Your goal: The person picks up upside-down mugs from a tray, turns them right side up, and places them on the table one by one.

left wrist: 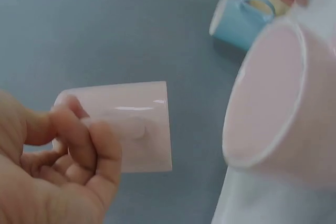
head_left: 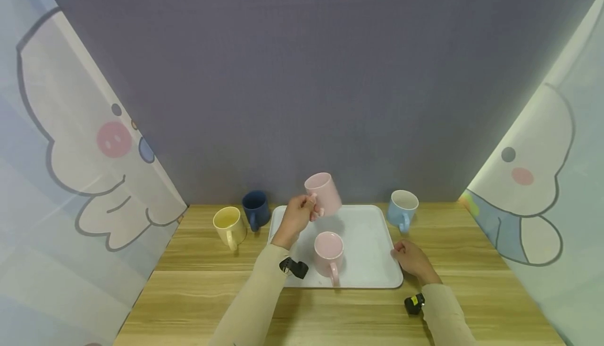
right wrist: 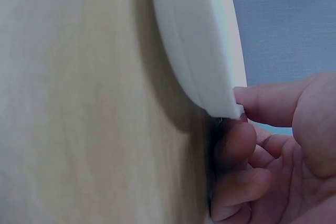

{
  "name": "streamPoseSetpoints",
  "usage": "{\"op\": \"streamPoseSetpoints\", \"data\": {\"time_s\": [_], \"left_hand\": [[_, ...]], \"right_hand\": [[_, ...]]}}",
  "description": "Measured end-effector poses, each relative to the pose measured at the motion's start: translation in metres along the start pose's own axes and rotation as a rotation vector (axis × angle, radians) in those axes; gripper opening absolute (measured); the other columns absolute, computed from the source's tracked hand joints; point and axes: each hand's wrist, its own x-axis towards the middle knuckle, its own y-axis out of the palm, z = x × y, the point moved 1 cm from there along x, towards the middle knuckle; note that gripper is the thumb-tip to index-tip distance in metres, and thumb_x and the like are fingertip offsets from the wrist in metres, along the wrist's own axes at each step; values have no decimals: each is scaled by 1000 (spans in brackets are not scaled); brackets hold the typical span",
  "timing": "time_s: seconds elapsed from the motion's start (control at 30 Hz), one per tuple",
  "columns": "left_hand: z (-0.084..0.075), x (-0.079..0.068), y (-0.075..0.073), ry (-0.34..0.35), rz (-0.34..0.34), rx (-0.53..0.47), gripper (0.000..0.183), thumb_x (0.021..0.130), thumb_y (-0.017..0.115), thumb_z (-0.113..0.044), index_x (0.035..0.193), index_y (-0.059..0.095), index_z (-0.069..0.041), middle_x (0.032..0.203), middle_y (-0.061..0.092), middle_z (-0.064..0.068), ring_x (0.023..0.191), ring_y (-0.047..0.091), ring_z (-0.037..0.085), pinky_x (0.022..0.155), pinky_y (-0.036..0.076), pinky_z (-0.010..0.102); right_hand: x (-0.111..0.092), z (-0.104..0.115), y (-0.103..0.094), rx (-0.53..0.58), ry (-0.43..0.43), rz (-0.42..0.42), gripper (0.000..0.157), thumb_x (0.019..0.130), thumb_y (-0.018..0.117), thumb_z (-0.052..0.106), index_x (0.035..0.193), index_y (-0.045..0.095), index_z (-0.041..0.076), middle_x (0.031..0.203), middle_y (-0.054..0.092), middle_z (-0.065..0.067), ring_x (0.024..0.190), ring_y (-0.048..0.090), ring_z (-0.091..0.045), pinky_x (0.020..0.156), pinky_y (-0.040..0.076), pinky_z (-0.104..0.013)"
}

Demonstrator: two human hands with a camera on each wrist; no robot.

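My left hand (head_left: pixel 298 215) grips a pink mug (head_left: pixel 327 199) by its handle and holds it tilted above the back of a white tray (head_left: pixel 368 251). In the left wrist view the fingers curl round the handle of that pink mug (left wrist: pixel 142 108). A second pink mug (head_left: pixel 329 251) stands upright on the tray, its handle toward me. At the tray's right edge is my right hand (head_left: pixel 412 259); in the right wrist view its thumb and fingers pinch the tray rim (right wrist: pixel 210 77).
Left of the tray stand a yellow mug (head_left: pixel 229 226) and a dark blue mug (head_left: pixel 256 209). A light blue mug (head_left: pixel 402 209) stands by the tray's back right corner. Behind the wooden table (head_left: pixel 330 314) rises a grey wall (head_left: pixel 302 84).
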Motion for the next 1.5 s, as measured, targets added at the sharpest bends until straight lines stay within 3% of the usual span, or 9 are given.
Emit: {"op": "streamPoseSetpoints", "data": {"time_s": [0.23,0.47,0.63,0.8,0.97,1.17,1.5], "left_hand": [[6,-2,0,-64,167,-280,25,109,46,-16,96,61,-2,81,57,-1,69,51,11,75,48,25],[12,-6,4,-107,244,-543,22,109,47,-16,93,62,-12,82,58,-5,67,49,6,76,49,22],[16,-10,10,-96,266,-734,28,110,44,-13,91,64,-15,81,60,-7,67,51,5,78,50,23],[17,-12,14,-91,257,-885,32,111,39,-15,87,60,-15,80,58,-6,72,55,7,80,51,25],[16,-13,16,-123,198,-991,28,111,37,-14,90,55,-15,81,57,-5,69,53,7,81,51,25],[15,-12,21,-129,112,-1070,28,107,33,-11,85,51,-12,80,57,-5,66,54,6,84,55,26],[12,-11,23,-128,56,-1128,23,105,35,-9,88,50,-11,79,56,-5,60,48,5,83,54,25]], "right_hand": [[-1,-2,0,-13,-8,1,21,99,56,15,107,59,-4,83,56,-7,79,53,-22,69,42,-31],[-1,1,-1,-5,-6,4,20,100,56,15,107,59,-4,82,54,-6,79,53,-21,68,42,-31],[-2,2,-2,2,-5,5,21,100,57,15,107,59,-4,83,54,-6,79,53,-21,69,42,-32],[-1,0,-1,7,-5,2,22,100,57,15,108,59,-5,83,55,-7,80,53,-21,69,42,-32],[0,-1,0,8,-9,-8,21,99,57,15,106,60,-4,83,56,-6,80,53,-21,69,42,-31],[0,-2,1,6,-7,-8,20,98,56,15,105,59,-4,82,56,-7,79,52,-21,68,41,-31],[0,-2,0,12,11,-7,21,98,56,15,106,60,-5,85,57,-8,81,53,-23,69,41,-31]]}}
